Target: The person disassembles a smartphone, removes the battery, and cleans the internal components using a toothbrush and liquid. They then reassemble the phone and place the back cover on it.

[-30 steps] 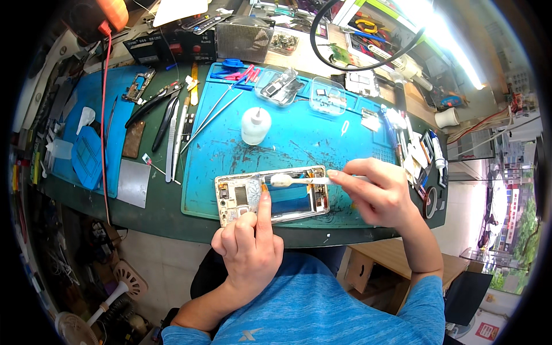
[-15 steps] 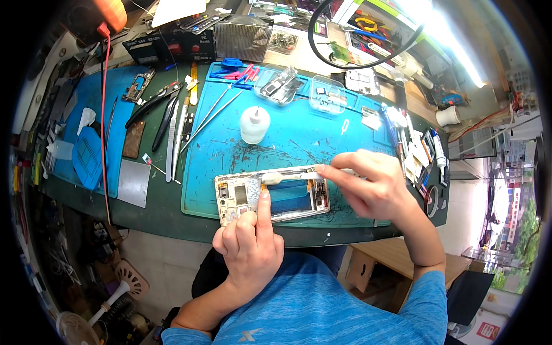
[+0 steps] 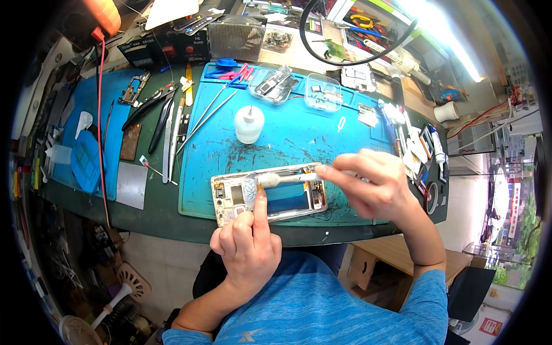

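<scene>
The left hand (image 3: 247,247) has its index finger stretched out and its tip set on the phone frame (image 3: 249,188), near the silvery patch; its other fingers curl in, and whether they also grip the near rim cannot be told. The frame lies just beyond that hand, flat on a blue repair mat (image 3: 213,135). To its right, the right hand (image 3: 371,184) pinches the handle of a white toothbrush-like tool (image 3: 284,179) between thumb and forefinger, the head reaching left over the frame, close to the left fingertip. Its bristles cannot be made out.

Good handling here probably means light, short strokes, with the left fingertip steadying the frame yet clear of the head. The thin parts by that fingertip look easy to snag, so a low, flat angle seems wiser than pressing down.

Beyond the left hand and frame stands a dropper bottle (image 3: 249,126), upright and near enough to be worth keeping the elbow and tool away from. Farther off to its left lie tweezers (image 3: 168,146) on the dark table (image 3: 293,234); farthest out, past both hands, sits a clear plastic box (image 3: 323,92) of small parts.
</scene>
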The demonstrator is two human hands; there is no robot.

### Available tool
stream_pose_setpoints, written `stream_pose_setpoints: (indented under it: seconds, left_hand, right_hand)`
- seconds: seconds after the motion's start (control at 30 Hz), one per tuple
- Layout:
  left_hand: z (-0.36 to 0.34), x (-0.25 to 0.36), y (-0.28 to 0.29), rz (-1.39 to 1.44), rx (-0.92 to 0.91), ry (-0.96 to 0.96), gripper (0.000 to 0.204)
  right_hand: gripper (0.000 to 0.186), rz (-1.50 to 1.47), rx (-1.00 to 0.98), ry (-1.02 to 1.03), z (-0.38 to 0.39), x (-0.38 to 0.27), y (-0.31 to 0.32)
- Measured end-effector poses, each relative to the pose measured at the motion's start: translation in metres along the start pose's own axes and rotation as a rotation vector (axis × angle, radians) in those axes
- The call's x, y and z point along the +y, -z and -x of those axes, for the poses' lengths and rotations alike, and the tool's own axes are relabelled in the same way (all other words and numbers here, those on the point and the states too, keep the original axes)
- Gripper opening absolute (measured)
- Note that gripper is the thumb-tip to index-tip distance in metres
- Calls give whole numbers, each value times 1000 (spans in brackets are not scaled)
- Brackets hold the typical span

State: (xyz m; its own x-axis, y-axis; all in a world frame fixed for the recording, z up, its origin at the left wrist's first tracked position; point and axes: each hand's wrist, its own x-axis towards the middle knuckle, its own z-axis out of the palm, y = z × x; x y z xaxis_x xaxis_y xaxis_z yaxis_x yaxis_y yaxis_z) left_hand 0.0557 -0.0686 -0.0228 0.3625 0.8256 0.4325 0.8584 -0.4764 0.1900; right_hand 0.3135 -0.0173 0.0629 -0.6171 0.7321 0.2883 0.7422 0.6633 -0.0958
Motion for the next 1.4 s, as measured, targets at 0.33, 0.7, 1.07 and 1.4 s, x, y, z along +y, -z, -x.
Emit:
stream_pose_setpoints:
  seconds: [0.33, 0.7, 1.07, 1.4]
  left_hand:
    - [1, 0, 1, 2, 7, -3, 62]
    - [10, -15, -12, 65, 264, -143, 37]
    - [16, -24, -9, 258, 287, -221, 35]
    - [-41, -93, 54, 438, -229, -95, 101]
  right_hand:
    - [52, -83, 30, -22, -1, 0, -6]
    - [51, -124, -69, 14, 9, -7, -2]
    - [44, -273, 58, -144, 32, -3, 10]
    - [32, 286, 246, -546, 81, -6, -3]
